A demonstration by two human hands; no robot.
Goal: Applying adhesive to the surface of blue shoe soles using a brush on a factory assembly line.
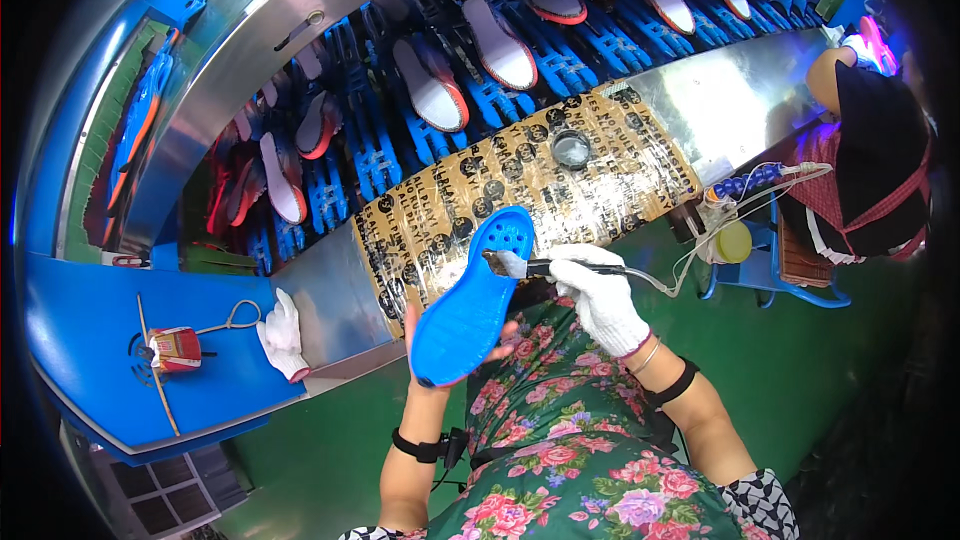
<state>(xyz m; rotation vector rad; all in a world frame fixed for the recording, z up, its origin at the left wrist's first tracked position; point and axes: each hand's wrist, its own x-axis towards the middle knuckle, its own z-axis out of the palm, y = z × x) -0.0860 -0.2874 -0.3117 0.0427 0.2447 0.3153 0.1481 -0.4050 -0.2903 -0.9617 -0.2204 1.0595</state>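
Note:
My bare left hand [431, 396] holds a blue shoe sole [463, 318] from beneath, its thumb and fingertips showing at the two sides. The sole's inner face is up, and small round holes dot its far end. In a white knit glove, my right hand [603, 306] is closed round the dark handle of a flat brush [512, 265]. Its bristles touch the sole just below the holes. From the handle's back end a thin tube [655, 285] runs off to the right.
Beyond my hands lies a ledge covered with printed brown paper [445, 190], with a small round glass dish [572, 149] on it. Behind, blue racks carry several shoe parts [500, 44]. A loose white glove [281, 334] and a red box [176, 349] lie left. Another person [865, 160] sits right.

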